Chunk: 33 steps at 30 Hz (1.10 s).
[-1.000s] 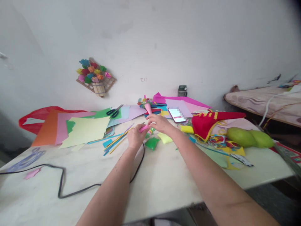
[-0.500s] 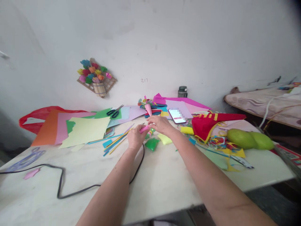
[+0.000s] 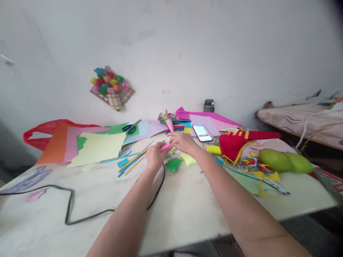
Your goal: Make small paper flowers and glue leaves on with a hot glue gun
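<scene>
Over the middle of the table, my left hand (image 3: pixel 154 157) is closed around a small pink piece (image 3: pixel 165 147), perhaps rolled paper or clay; its kind is not clear. My right hand (image 3: pixel 183 142) reaches in from the other side, with its bent fingertips pinching the far end of the same piece. Just below the hands lie a shiny green packet (image 3: pixel 173 164) and a pale yellow packet (image 3: pixel 188 159). Narrow blue and yellow paper strips (image 3: pixel 133 162) fan out beside my left hand. A pink cone (image 3: pixel 169 124) with colourful paper bits around it stands behind the hands.
Coloured paper sheets (image 3: pixel 100 148) and scissors (image 3: pixel 132 126) cover the back left. A black cable (image 3: pixel 70 203) winds across the front. To the right are a phone (image 3: pixel 202 133), red cloth (image 3: pixel 233 144), green fruits (image 3: pixel 276 160) and a cutter (image 3: pixel 276 185). A bottle (image 3: pixel 208 105) stands by the wall.
The view has shifted very slightly. Both hands keep almost the same hold on the pink piece, with only a small change in the fingers.
</scene>
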### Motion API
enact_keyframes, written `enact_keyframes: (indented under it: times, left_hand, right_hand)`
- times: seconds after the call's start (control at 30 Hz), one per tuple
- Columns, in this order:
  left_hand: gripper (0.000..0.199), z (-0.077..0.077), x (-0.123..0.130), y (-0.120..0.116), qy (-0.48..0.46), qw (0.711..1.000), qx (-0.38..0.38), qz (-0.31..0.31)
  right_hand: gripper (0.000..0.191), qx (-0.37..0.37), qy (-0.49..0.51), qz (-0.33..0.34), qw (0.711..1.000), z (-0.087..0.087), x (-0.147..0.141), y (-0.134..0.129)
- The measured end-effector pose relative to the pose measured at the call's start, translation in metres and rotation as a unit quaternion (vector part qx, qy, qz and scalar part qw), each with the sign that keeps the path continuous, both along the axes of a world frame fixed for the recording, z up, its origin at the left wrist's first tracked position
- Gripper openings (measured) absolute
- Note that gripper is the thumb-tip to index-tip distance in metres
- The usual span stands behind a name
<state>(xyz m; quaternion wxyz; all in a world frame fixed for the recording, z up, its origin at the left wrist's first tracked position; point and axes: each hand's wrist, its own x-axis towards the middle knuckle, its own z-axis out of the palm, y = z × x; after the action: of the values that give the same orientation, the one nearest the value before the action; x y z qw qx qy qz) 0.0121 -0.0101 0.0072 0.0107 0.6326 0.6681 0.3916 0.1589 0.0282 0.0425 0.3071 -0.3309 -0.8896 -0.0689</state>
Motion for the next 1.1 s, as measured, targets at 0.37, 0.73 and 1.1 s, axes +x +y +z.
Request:
enact_keyframes:
  times: [0.37,0.73,1.1]
  left_hand:
    - [0.037,-0.004,-0.001,0.004,0.011,1.000,0.021,-0.007]
    - [0.030,-0.008,0.002,0.004,0.022,0.998,0.056,-0.013]
    - [0.031,-0.005,0.004,0.004,0.035,0.999,0.020,0.021]
  right_hand:
    - [0.022,-0.002,-0.099,-0.034,0.994,0.004,0.000,-0.003]
    - [0.017,-0.007,-0.105,-0.089,0.990,0.004,-0.005,-0.011]
    - [0.018,0.011,-0.083,-0.121,0.989,-0.003,-0.008,-0.012]
